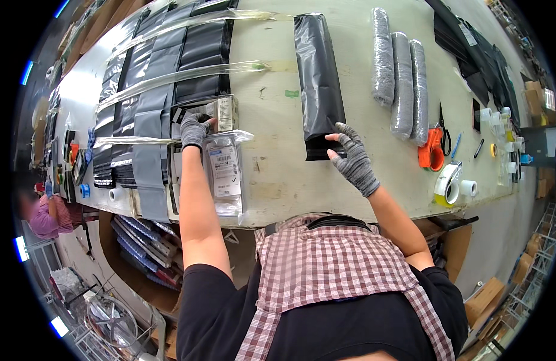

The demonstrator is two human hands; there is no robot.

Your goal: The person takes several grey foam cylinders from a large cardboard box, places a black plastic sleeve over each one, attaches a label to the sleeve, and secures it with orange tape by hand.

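The left hand (195,130) curls over a box (226,114) at left; I cannot tell whether it grips anything. The right hand (355,160), fingers loosely spread, is at the near end of a black bag (319,78), left of three grey rolls (402,90).

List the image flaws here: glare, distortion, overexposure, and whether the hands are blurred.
Head view: the table's near edge bows under fisheye distortion; glare brightens the clear strips, and a sheen lies on the black pouch; lights at the left rim burn out white; the left hand and right hand look fairly sharp.
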